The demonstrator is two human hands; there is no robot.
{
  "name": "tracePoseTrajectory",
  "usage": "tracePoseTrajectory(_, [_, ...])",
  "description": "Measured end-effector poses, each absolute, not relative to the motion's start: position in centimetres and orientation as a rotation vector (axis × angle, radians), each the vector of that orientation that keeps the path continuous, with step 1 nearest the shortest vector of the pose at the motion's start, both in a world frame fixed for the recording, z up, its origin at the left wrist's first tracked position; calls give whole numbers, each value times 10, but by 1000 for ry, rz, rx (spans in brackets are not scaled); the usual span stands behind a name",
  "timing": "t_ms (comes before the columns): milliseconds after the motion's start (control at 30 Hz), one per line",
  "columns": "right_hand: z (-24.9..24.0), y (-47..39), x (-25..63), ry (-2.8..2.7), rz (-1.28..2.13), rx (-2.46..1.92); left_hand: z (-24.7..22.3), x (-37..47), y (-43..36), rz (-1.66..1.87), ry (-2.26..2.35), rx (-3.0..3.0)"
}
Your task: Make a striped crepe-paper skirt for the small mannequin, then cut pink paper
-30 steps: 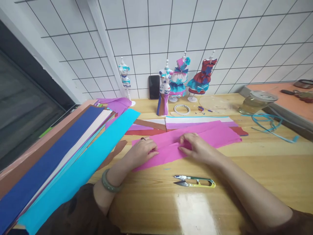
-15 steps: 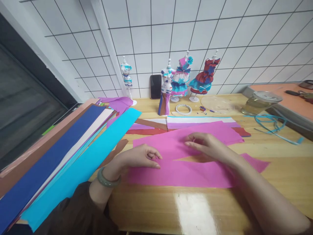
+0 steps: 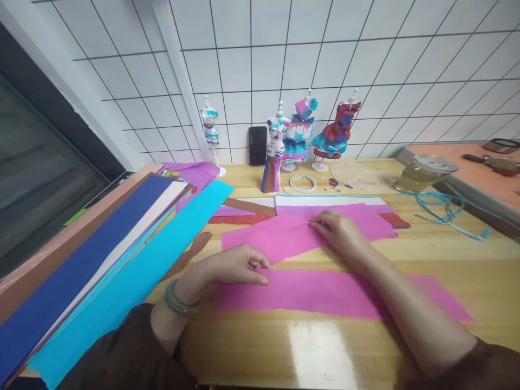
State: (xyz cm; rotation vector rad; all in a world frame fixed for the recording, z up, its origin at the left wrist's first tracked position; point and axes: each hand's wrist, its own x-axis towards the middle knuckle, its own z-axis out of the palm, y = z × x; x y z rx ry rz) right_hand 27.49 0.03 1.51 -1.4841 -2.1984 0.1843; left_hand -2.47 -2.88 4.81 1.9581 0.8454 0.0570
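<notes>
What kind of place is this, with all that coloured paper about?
Probably a craft table for making paper doll dresses. Small dressed mannequins stand by the tiled wall, long crepe paper sheets lie stacked, and the left hand and right hand rest on pink paper strips.

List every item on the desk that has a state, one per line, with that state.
near pink strip: flat on the table, left end under the left hand
far pink strip: flat, slightly creased, under the right hand
cyan sheet: flat, on top of the paper stack
phone: upright against the wall, screen dark
mannequins: standing, dressed
blue ribbon: loose, tangled
tape roll: lying flat
</notes>
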Motion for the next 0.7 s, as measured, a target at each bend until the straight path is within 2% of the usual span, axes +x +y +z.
tracePoseTrajectory(200, [15,2,273,-1938,-15,-1606,46,-24,-29,100,890,1953])
tracePoseTrajectory(467, [7,4,261,-2014,71,-1630,42,-24,-27,141,872,1956])
tracePoseTrajectory(700, [31,-25,236,-2138,74,-1619,43,-25,-25,139,901,1983])
